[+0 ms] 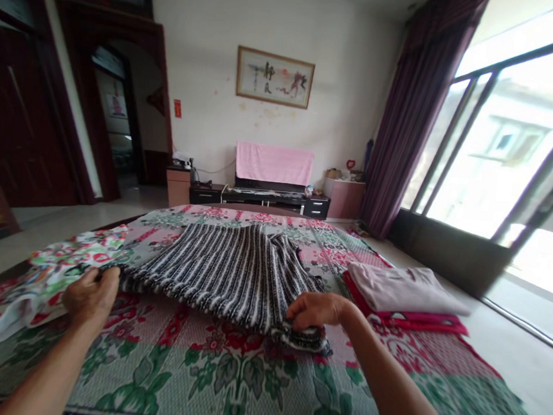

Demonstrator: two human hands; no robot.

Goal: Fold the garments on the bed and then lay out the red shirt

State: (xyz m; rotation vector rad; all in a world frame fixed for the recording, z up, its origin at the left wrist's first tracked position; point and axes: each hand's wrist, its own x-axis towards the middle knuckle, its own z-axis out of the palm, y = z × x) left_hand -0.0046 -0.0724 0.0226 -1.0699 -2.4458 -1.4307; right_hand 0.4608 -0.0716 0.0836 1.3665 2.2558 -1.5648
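Observation:
A black-and-white striped knit garment (223,267) lies spread in front of me, its near edge raised a little off the patterned cloth. My left hand (92,293) is closed on its left near corner. At the other end, my right hand (316,311) grips the near right part, where the fabric bunches up beneath the fingers. The garment's full shape is partly hidden in its folds. Just beyond my left hand lies a crumpled, colourful printed cloth (74,251) with white parts.
Under everything is a red, green and white floral cover (236,385). Folded clothes, a pale one (407,290) over red ones (421,321), are stacked at the right. A low black cabinet (204,195) and a pink cloth (274,163) stand by the far wall.

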